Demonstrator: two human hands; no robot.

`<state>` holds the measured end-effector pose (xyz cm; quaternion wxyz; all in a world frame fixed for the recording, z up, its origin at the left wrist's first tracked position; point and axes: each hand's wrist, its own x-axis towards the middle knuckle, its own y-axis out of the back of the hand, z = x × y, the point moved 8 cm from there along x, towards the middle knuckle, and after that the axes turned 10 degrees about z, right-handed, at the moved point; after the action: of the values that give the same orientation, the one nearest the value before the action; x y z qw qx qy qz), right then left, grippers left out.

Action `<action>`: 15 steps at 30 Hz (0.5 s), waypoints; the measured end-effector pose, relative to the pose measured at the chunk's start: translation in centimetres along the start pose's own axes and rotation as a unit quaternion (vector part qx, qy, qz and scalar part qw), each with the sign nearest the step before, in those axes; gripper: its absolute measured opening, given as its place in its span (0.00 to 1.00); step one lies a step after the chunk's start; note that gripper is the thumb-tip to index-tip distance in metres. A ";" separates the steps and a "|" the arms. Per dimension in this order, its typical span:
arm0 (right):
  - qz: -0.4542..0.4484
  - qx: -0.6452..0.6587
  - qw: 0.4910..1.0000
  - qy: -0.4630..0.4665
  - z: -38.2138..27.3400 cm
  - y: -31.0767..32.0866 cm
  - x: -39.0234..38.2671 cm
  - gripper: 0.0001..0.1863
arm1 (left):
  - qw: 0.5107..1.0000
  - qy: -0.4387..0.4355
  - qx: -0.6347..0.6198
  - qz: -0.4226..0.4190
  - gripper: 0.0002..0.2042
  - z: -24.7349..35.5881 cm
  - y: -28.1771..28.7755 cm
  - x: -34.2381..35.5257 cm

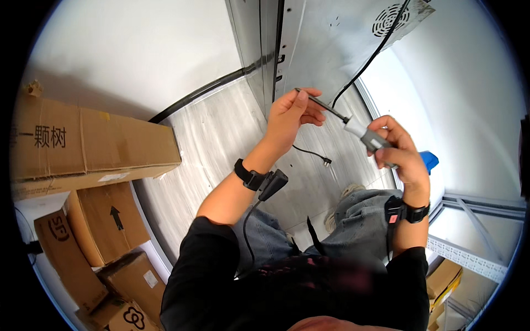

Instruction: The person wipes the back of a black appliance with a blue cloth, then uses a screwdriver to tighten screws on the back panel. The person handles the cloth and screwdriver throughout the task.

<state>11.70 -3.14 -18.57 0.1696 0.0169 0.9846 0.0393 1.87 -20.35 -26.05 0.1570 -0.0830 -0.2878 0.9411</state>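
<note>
A screwdriver [358, 130] with a grey and white handle and a dark metal shaft slants across the space between my hands. My right hand [402, 151] wraps its fingers round the handle. At the other end, my left hand [288, 117] has its thumb and fingers closed around the tip of the shaft; whether a small part sits between them is hidden. Just beyond both hands rises the metal panel [326, 49] of a tall appliance, with a round vent [390, 20] near its top.
A black cable [364, 69] hangs across the panel, and a plug [327, 161] on a cord lies on the wood-look floor [215, 127]. Cardboard boxes [130, 140] are stacked at left. On the right stand a metal rack [469, 256] and a blue object [429, 160].
</note>
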 end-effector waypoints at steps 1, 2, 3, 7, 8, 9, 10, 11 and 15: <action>0.017 -0.011 1.000 0.007 0.4 -0.5 -0.5 0.21 | 1.000 0.002 -0.010 0.013 0.17 0.0 0.2 0.0; 0.022 -0.007 0.999 0.044 0.5 -1.4 -0.6 0.21 | 0.999 0.005 -0.017 0.033 0.16 -0.1 0.6 -0.3; 0.029 0.004 0.999 0.034 1.0 -2.1 -0.8 0.21 | 0.998 0.021 -0.038 0.051 0.15 -0.5 0.9 -0.5; 0.067 0.031 0.996 0.047 1.2 -3.9 -0.7 0.21 | 0.992 0.006 -0.081 0.098 0.13 0.4 2.6 0.7; 0.079 0.039 0.994 0.065 1.2 -4.3 -0.6 0.21 | 0.991 -0.010 -0.085 0.107 0.13 0.8 2.8 0.9; 0.106 0.050 0.990 0.074 2.0 -4.4 -0.8 0.21 | 0.990 -0.012 -0.082 0.117 0.13 0.9 2.8 0.9; 0.118 0.058 0.988 0.082 2.5 -4.7 -0.8 0.21 | 0.989 -0.007 -0.089 0.121 0.13 0.9 2.6 1.0; 0.130 0.065 0.985 0.089 3.0 -5.0 -0.9 0.21 | 0.987 -0.002 -0.096 0.125 0.13 0.8 2.4 1.3; 0.125 0.110 0.980 0.106 4.9 -6.5 -0.6 0.22 | 0.977 0.020 -0.086 0.192 0.13 -0.1 3.2 0.9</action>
<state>13.78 -9.31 -23.54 0.0552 0.1544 0.9854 -0.0467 0.24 -22.53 -28.00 -0.0288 -0.1683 -0.3429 0.9237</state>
